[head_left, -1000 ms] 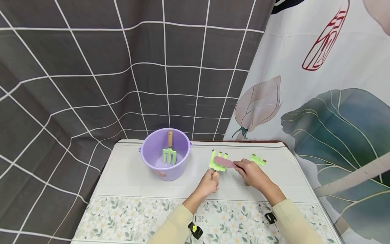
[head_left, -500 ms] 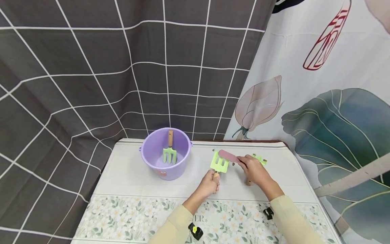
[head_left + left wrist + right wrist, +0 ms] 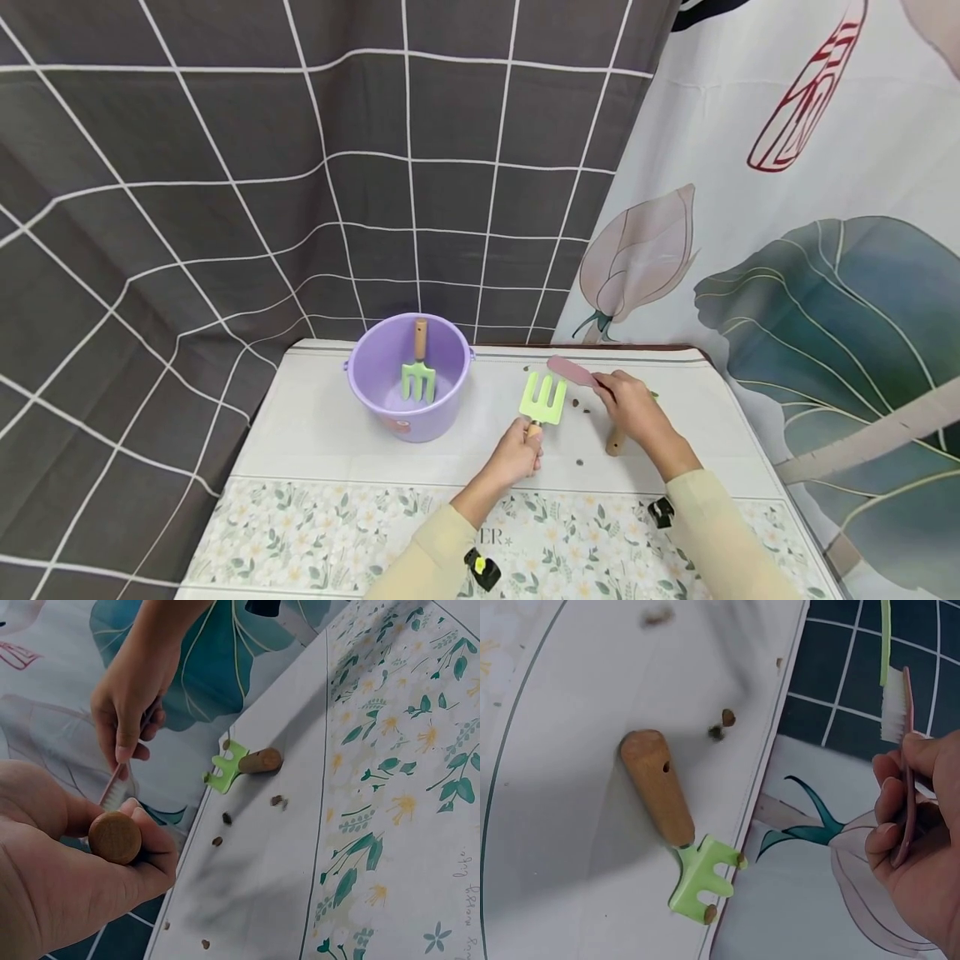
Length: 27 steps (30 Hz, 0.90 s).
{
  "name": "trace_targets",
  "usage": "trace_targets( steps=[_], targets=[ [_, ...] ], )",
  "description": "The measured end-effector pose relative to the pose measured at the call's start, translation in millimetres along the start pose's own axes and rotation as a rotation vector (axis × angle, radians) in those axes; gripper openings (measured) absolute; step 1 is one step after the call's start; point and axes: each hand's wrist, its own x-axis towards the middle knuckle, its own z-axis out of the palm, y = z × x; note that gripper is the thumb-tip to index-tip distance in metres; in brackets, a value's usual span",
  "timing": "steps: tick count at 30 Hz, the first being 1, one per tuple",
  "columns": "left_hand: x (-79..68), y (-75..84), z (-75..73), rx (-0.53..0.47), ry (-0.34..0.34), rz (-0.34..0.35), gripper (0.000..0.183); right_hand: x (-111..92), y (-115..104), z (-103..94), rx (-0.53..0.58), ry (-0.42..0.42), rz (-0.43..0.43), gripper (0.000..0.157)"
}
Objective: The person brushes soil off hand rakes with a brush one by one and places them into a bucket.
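My left hand (image 3: 516, 450) grips the wooden handle (image 3: 115, 838) of a light green garden fork (image 3: 543, 404), its tines pointing away over the table. In my right hand (image 3: 633, 404) is a pink brush (image 3: 572, 371) with white bristles (image 3: 892, 709), held by its handle. The brush overlaps the fork's tine tips in the head view; in the right wrist view the bristles sit right at the fork's green edge. Below my right hand lies a small green rake (image 3: 705, 877) with a wooden handle (image 3: 660, 787), brown lumps at its tine tips.
A purple bucket (image 3: 360, 398) stands at the back left with another green garden fork (image 3: 417, 379) inside. Several small brown crumbs (image 3: 728, 718) are scattered on the white table (image 3: 292, 425). Curtains (image 3: 450, 200) hang behind the table's back edge.
The brush has moved right, from across the fork's head out to its tine tips. Brown lumps have left the fork, and more crumbs show on the table. The rake's wooden handle has come into view.
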Motion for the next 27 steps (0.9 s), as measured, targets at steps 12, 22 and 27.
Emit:
trace_targets(
  steps=[12, 22, 27],
  targets=[
    [3.3, 0.5, -2.5, -0.019, 0.015, -0.002, 0.027, -13, -14, -3.6, 0.021, -0.025, -0.038, 0.027],
    [3.8, 0.9, -4.2, -0.003, 0.006, -0.01, 0.028, -30, -28, 8.2, 0.052, -0.008, -0.114, 0.023],
    [3.1, -0.8, -3.6, -0.006, 0.002, 0.005, 0.029, -30, -25, 10.3, 0.026, -0.016, -0.084, 0.022]
  ],
)
